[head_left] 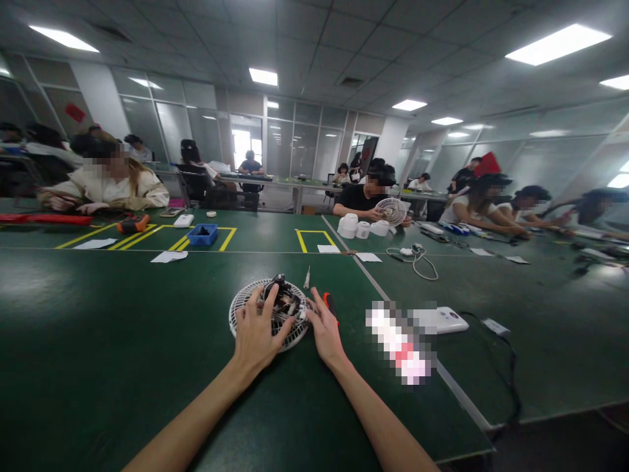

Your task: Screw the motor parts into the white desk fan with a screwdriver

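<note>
A round white fan grille lies flat on the green table, with a dark fan motor and wiring on top. My left hand bends over the motor from the left, fingers and thumb spread around its near side. At the motor's right side, my right hand has its thumb and fingertips on a small white part; the exact grip is hard to make out. Just beyond my right hand lies an orange-and-black tool, partly hidden. A small pointed whitish item lies behind the grille.
A blue bin and an orange-and-black tool stand at the far left. White rounded parts and a coiled cable are at the far right. A white device lies nearer. Co-workers sit across the table, one holding a fan grille.
</note>
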